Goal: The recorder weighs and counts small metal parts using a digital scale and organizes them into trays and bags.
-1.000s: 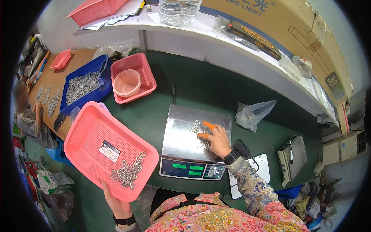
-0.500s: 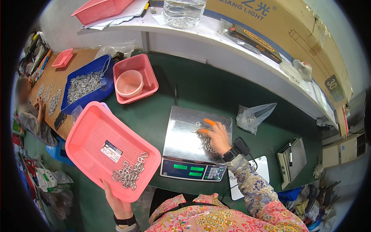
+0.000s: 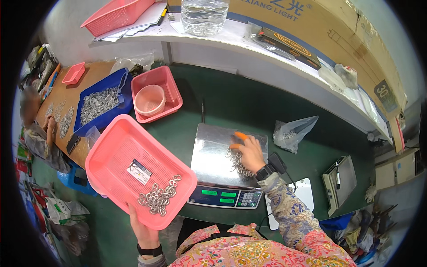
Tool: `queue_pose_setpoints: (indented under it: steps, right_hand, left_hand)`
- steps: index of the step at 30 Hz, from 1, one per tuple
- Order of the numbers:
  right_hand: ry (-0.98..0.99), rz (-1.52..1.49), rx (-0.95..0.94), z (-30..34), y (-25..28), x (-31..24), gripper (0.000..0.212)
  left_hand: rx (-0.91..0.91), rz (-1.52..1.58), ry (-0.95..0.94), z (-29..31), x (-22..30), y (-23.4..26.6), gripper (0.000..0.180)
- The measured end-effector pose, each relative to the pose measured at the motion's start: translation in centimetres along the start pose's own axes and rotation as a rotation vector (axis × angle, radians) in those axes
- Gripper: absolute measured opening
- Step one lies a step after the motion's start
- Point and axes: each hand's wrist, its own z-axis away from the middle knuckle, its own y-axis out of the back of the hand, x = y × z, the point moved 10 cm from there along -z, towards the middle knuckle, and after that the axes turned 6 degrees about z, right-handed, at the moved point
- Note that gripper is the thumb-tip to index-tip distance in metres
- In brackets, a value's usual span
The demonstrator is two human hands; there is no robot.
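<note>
My left hand (image 3: 143, 229) grips the lower edge of a pink perforated plastic basket (image 3: 120, 147), which tilts toward me. Small oval metal rings (image 3: 161, 196) are heaped in its lower corner, beside a printed card (image 3: 139, 171). On the steel platform of a digital scale (image 3: 209, 153), my right hand (image 3: 251, 153) reaches over a loose pile of similar rings (image 3: 237, 165). Orange covers sit on two of its fingers, which are spread apart and touch or hover just above the pile; nothing is visibly held.
Behind the basket stand a blue bin of metal pieces (image 3: 100, 107) and a pink tub (image 3: 171, 98) holding a round bowl (image 3: 150, 100). A clear bag (image 3: 291, 135) and a second scale (image 3: 340, 182) lie right. Another person (image 3: 42, 138) works at the left table.
The basket has shifted right, toward the scale, with my left hand. My right hand has drawn the stray rings on the platform closer to the pile.
</note>
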Motion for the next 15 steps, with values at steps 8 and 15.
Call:
queue_pose_setpoints:
  steps: [8, 15]
  right_hand:
    - [-0.129, -0.472, 0.1, 2.9, 3.9, 1.0, 0.035]
    - [-0.149, -0.576, 0.083, 3.9, 4.2, 0.0, 0.031]
  left_hand:
    - [-0.143, -0.041, 0.046, -2.0, -4.6, -3.9, 0.05]
    - [-0.193, -0.127, -0.04, -3.1, -6.1, -6.8, 0.054]
